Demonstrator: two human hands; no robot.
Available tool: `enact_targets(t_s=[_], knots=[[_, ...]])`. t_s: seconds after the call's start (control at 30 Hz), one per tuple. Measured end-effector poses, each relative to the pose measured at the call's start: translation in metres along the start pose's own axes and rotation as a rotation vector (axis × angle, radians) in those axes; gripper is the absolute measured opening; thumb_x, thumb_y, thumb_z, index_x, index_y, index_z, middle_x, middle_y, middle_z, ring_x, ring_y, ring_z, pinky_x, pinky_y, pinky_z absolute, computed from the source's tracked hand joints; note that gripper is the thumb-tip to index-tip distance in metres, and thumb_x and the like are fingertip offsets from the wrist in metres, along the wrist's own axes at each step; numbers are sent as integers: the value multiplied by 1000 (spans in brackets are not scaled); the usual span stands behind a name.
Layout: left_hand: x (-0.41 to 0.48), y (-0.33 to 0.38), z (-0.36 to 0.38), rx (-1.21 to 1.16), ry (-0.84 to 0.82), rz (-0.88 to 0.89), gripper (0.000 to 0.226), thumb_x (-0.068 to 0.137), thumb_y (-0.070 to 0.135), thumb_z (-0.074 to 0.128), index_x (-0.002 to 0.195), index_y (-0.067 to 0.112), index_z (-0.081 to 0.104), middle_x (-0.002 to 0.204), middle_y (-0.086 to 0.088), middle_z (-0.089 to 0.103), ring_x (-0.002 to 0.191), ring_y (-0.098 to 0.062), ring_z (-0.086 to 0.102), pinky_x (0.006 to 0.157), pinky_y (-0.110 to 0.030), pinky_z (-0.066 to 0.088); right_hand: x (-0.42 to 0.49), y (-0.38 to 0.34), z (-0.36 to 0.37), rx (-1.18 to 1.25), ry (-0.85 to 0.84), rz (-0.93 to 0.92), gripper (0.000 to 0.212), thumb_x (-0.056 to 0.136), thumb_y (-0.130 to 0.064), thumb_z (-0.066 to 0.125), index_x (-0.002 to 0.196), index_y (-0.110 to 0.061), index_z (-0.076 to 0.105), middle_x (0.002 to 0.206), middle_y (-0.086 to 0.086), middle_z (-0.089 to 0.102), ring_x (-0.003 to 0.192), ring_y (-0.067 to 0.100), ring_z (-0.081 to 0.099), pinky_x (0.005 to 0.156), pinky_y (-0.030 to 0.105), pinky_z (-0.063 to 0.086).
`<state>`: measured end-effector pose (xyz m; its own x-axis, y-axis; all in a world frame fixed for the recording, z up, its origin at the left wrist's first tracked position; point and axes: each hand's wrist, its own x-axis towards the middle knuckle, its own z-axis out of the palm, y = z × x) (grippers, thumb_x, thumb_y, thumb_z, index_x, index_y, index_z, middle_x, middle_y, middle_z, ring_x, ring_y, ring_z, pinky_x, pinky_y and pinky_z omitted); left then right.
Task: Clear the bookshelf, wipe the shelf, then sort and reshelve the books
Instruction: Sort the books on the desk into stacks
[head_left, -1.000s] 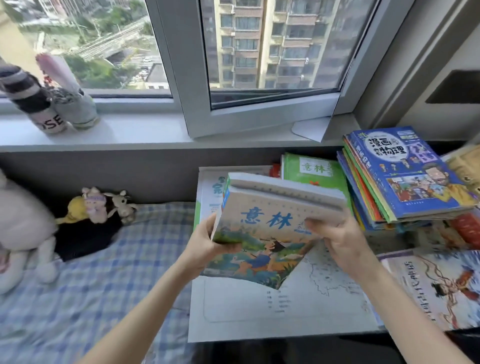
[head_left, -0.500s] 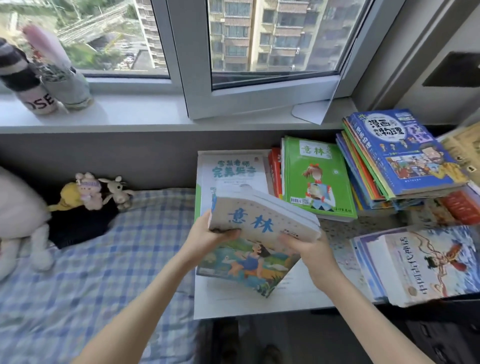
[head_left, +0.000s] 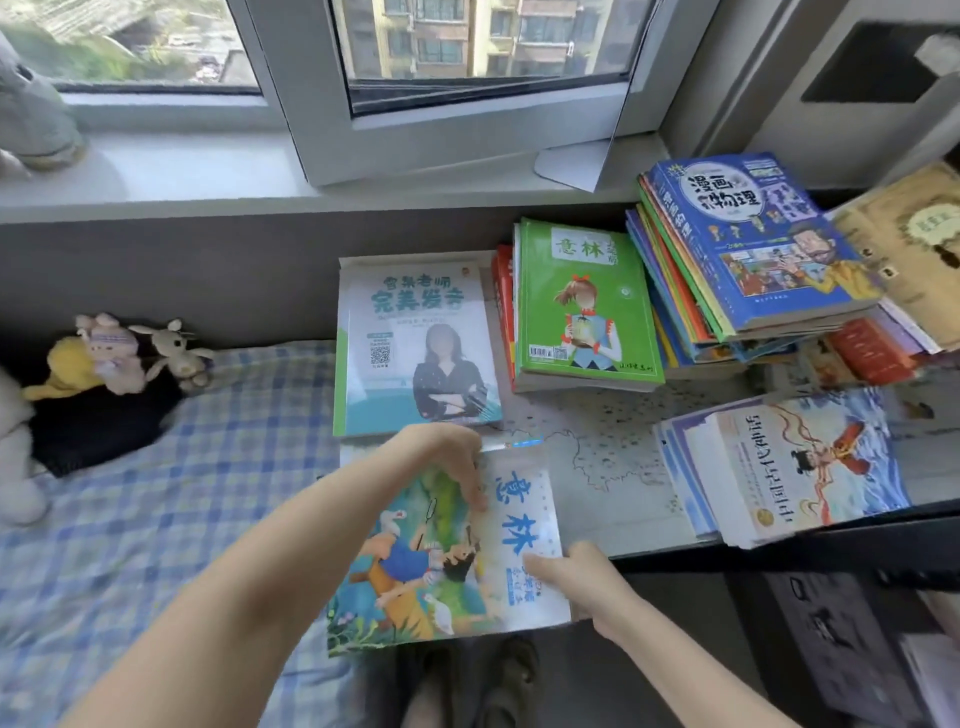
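A bare patch of the map sheet (head_left: 597, 457) lies open to a hand from above, directly in front of the green book (head_left: 587, 306). 3 sides of it are hemmed. The white-and-teal book (head_left: 415, 332) lies flat left of the green book, and the cartoon-cover book (head_left: 452, 561) lies front-left. A fanned pile of picture books (head_left: 800, 467) sits front-right. The tall blue-topped stack (head_left: 748, 244) rises just beside the green book's right edge. Behind it the open window sash (head_left: 457, 140) juts over the sill. Far left lies open checked bedcover (head_left: 156, 519).

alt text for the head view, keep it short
Left hand and right hand hold an illustrated book flat at a desk's near edge. Behind it, book stacks lie under a window; a checked bed with plush toys is at left.
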<state>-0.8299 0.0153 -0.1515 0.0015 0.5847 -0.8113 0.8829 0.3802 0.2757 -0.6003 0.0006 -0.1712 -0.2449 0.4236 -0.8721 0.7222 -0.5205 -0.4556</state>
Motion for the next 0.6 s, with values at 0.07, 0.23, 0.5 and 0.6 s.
enact_targets(t_s=[0.07,0.23,0.5,0.6], knots=[[11,5,8,95,50,-12,44,69,50,78,81,14,57,87,-2,60,83,-26,60,78,-35,51,10,-2,3,23,6,39,32,88,-23,69,110,-3,60,97,10,72,80,23,71,53,31,57],[2,-5,7,35,650,-3,26,91,22,56,115,10,57,116,-9,62,107,-28,58,82,-34,47,29,-16,10,69,17,69,32,94,-27,60,112,-2,56,104,15,65,83,32,68,54,38,59],[-2,-40,-7,-54,682,-41,17,92,12,51,103,12,63,111,-7,65,101,-29,57,77,-34,46,39,-42,38,84,-66,63,29,93,-25,60,115,-4,57,106,13,68,85,28,69,67,49,59],[2,-33,-14,-40,651,-17,18,93,15,53,109,15,63,113,-5,64,103,-27,57,80,-34,48,35,-49,49,146,-157,93,26,96,-25,58,114,-7,54,113,13,66,84,27,67,65,45,59]])
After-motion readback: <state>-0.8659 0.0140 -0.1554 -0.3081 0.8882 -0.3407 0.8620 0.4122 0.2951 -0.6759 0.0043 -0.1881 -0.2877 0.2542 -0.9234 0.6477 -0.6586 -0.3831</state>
